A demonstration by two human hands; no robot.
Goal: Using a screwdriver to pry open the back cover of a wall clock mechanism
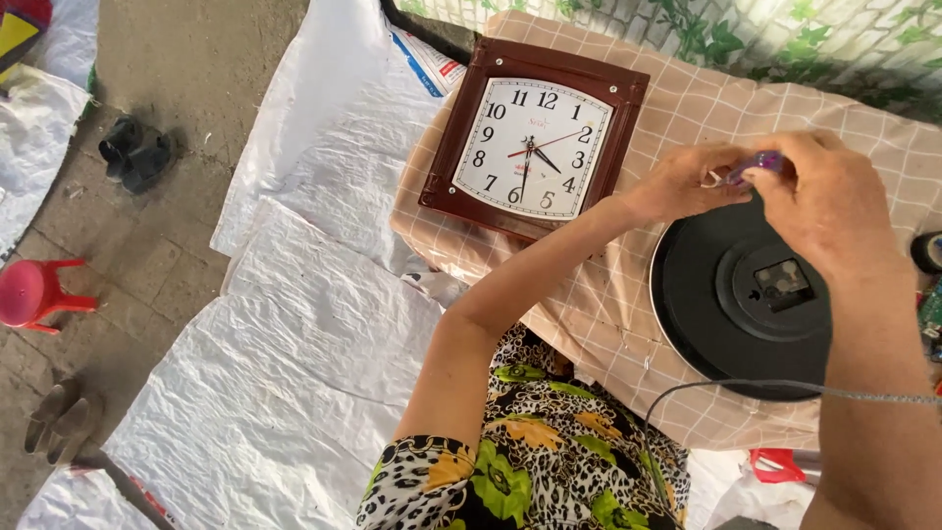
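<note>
Small purple-handled tool (pixel 754 165), pinched between both hands above the far rim of the round black clock back (pixel 731 324), lying roughly left to right, tip toward the left hand (pixel 677 182). Right hand (pixel 829 201) closed on the purple handle, left fingertips gripping the pale tip end. Directly below and nearer, the clock's square central mechanism (pixel 782 283). Further left on the checked cloth (pixel 677 108), a square brown wall clock (pixel 535 137), face up, well apart.

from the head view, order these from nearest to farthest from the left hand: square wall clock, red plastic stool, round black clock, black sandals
From the left hand:
1. Round black clock, face down just below the hand, right side.
2. Square wall clock, brown frame, on the checked cloth to its left.
3. Black sandals, on the floor, upper left.
4. Red plastic stool, far left edge.
</note>
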